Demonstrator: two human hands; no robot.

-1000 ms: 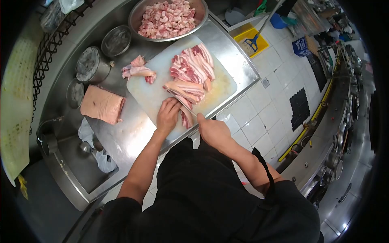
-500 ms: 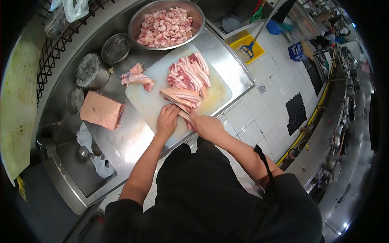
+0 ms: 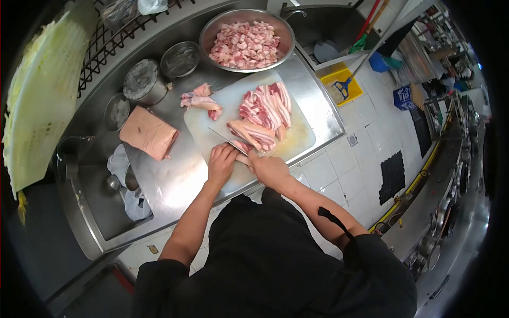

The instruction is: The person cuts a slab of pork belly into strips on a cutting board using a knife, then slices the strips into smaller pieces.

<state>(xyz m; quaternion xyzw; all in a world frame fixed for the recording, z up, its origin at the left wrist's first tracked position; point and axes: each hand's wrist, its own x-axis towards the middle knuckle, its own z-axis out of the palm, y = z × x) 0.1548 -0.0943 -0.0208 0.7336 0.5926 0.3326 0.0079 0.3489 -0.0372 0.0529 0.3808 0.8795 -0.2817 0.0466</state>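
Observation:
My right hand (image 3: pixel 270 170) grips a knife (image 3: pixel 228 139), its thin blade pointing away and to the left, across a strip of pork belly. Fingers curled, my left hand (image 3: pixel 221 163) presses on the near side of that strip, close to the blade. The handle is hidden in my right fist, and much of the strip lies under both hands. Just beyond the blade are cut pork belly strips (image 3: pixel 266 108) on a white cutting board (image 3: pixel 204 130). Fatty trimmings (image 3: pixel 201 99) lie at the board's far left edge.
A large metal bowl (image 3: pixel 205 33) of diced pork stands behind the board. Left are a skin-on pork slab (image 3: pixel 148 132), a metal pot (image 3: pixel 154 94) and smaller bowls. A sink (image 3: pixel 95 199) lies near left; a yellow mop bucket (image 3: pixel 354 87) stands on the floor at right.
My view has shifted, so the counter and its contents sit farther right in the picture. Both hands stay at the near part of the board, with the knife still in my right hand.

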